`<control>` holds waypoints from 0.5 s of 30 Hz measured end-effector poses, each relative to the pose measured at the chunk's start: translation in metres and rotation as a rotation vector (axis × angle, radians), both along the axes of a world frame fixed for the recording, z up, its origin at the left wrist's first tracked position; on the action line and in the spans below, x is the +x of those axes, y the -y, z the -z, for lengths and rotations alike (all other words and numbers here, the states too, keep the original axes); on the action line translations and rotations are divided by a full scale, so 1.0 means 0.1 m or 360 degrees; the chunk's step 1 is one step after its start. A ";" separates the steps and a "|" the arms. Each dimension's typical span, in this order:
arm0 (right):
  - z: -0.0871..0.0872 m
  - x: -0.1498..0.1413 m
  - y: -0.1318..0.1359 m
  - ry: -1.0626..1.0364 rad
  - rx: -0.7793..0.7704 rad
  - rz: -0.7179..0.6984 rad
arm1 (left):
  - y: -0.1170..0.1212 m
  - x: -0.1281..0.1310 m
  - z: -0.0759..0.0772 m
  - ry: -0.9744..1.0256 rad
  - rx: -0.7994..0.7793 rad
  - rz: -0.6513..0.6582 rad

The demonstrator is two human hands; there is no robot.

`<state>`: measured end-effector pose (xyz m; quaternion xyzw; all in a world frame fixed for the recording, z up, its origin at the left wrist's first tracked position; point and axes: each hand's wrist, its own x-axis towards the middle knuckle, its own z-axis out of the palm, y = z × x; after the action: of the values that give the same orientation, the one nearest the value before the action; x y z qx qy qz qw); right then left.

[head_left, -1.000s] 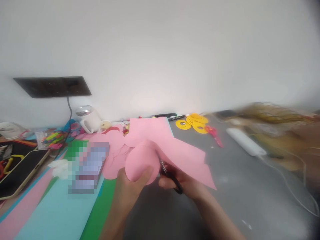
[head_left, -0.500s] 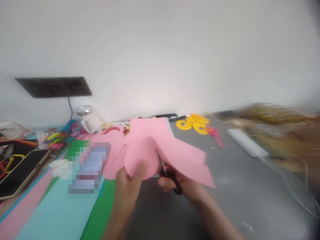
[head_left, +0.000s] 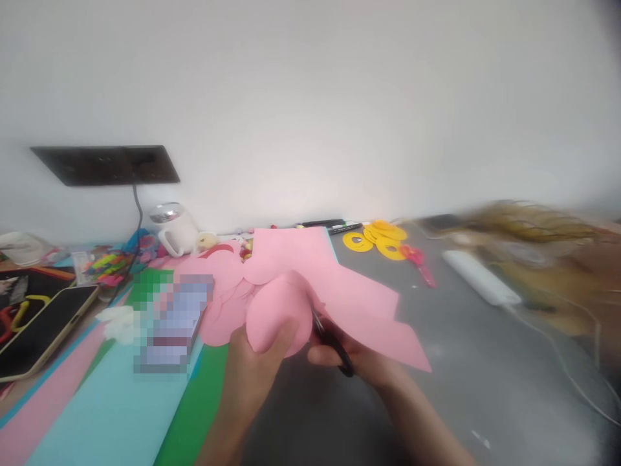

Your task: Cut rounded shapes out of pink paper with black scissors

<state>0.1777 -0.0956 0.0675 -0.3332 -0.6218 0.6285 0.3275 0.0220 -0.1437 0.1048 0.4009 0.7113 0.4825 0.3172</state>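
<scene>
Angled up from below, the left hand [head_left: 255, 366] laps its thumb over the curved pink paper disc [head_left: 276, 310], fingers clamped on its lower edge, above the gray surface [head_left: 315, 421]. The right hand [head_left: 363, 360], angled inward, wraps its fingers round black-handled scissors [head_left: 334, 340], blades at the disc's right side. 1 smartphone [head_left: 174, 323] shows a pixelated, illegible screen.

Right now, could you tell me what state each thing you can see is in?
Left hand: gripping pink paper
Right hand: holding black scissors
Black scissors: blades at the paper, opening unclear
Pink paper: partly cut, curled
Yellow discs: some overlapping
Pink scissors: lying unheld
White mug: upright
Leftmost phone: screen dark
Wall socket: cable plugged in
</scene>
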 end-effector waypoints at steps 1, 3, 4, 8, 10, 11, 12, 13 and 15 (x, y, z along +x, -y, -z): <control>0.00 0.00 0.00 0.0001 0.0003 -0.0002 | 0.00 0.00 0.00 -0.0006 0.0014 -0.0002; 0.00 0.00 0.00 0.0009 0.0010 0.0011 | 0.00 0.00 0.01 -0.0027 0.0016 0.0000; 0.00 0.00 0.00 0.0010 0.0012 0.0022 | 0.00 -0.01 0.01 -0.0039 0.0012 0.0009; 0.02 0.00 0.00 -0.0034 0.0019 0.0018 | -0.01 -0.02 0.01 -0.0036 0.0015 0.0036; 0.03 0.01 0.00 -0.0001 0.0037 0.0021 | -0.01 -0.02 0.00 -0.0042 0.0013 0.0028; 0.03 0.01 0.00 0.0022 0.0057 0.0025 | -0.01 -0.02 -0.01 -0.0052 0.0008 0.0021; 0.04 0.02 0.00 0.0042 0.0086 0.0022 | 0.00 -0.02 -0.01 -0.0067 0.0002 0.0012; 0.04 0.02 0.00 0.0056 0.0117 0.0013 | 0.00 -0.02 -0.01 -0.0086 -0.0005 0.0004; 0.04 0.03 0.00 0.0077 0.0173 -0.0003 | 0.00 -0.02 -0.01 -0.0103 -0.0011 0.0006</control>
<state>0.1806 -0.0957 0.0638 -0.3296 -0.6630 0.5859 0.3294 0.0197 -0.1434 0.1060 0.4163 0.7221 0.4662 0.2964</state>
